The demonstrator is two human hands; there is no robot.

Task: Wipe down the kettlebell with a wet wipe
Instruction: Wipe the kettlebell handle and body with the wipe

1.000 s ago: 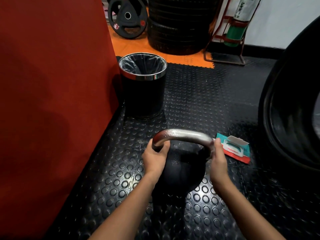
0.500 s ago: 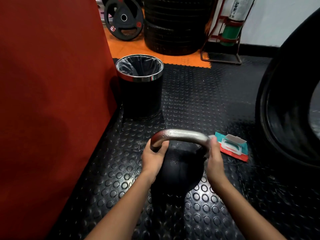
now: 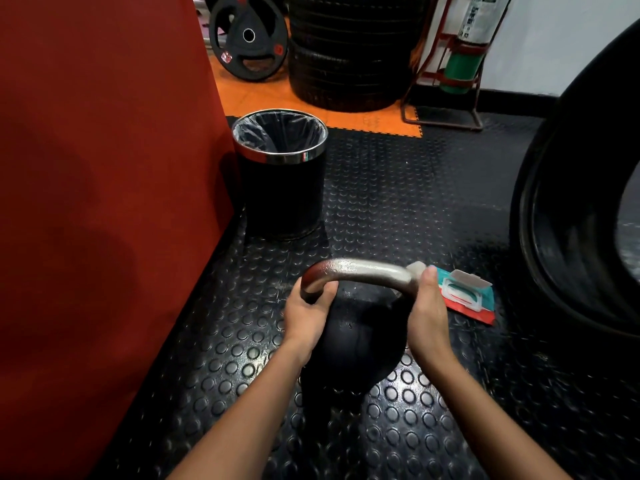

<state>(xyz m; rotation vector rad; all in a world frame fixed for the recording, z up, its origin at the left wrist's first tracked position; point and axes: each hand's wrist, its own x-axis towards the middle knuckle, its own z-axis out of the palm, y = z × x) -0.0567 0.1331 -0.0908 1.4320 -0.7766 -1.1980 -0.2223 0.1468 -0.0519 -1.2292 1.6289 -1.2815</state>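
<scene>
The black iron kettlebell with a steel handle is sitting between both hands; left hand is gripping the handle's end; right hand is pinching a white wet wipe against it; probably heavy, rigid, slick when wet.

Right hand fingers hidden behind kettlebell handle, wet wipe mostly covered, large tyre cut off at right

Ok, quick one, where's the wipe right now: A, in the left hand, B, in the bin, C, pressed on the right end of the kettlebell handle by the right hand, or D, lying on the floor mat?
C: a bit of white wipe shows under the right hand where it grips the right end of the kettlebell handle; the left hand grips the other end bare.
</scene>
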